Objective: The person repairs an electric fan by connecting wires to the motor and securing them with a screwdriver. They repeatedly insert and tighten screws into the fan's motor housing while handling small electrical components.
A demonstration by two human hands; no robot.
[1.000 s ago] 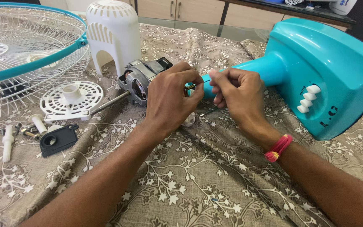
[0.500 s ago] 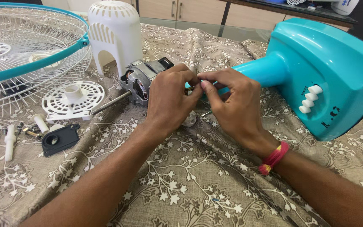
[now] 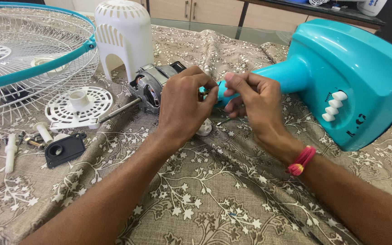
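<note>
Left hand point(image 3: 182, 106) grips the grey metal fan motor point(image 3: 153, 86) near the worktop's middle; right hand point(image 3: 252, 102), fingers pinched narrow, touches the turquoise plastic fan stand point(image 3: 341, 77) neck reaching toward the right edge.

Two hands show at frame centre: the left hand point(image 3: 183, 106) and the right hand point(image 3: 255, 106). One fan motor point(image 3: 153, 86), one turquoise fan base point(image 3: 355, 77), one wire fan guard point(image 3: 28, 54), one white motor cover point(image 3: 123, 34), one white round grille plate point(image 3: 79, 108), one black bracket point(image 3: 64, 149), four white push buttons point(image 3: 333, 106).
</note>
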